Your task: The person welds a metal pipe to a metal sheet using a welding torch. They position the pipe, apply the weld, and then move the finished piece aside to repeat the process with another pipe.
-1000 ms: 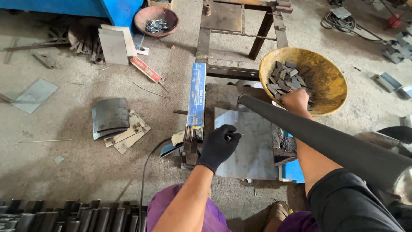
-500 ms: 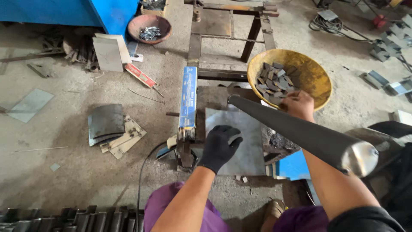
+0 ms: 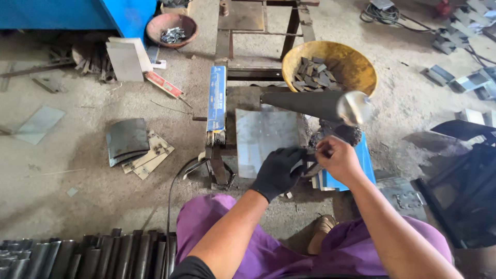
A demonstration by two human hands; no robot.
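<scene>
head view: the gloved left hand (image 3: 277, 172) and the bare right hand (image 3: 337, 159) meet over the near edge of a steel plate (image 3: 263, 135) on a low stand, both pinched shut on a small dark metal piece (image 3: 309, 161), mostly hidden between the fingers. a dark tapered cone (image 3: 305, 103) juts just above them. behind it sits a yellow bowl (image 3: 356, 61) of similar scraps; a blue box of welding rods (image 3: 216, 101) lies left of the plate. i judge the piece could slip from the fingertip pinch, or its edge could cut the ungloved hand.
</scene>
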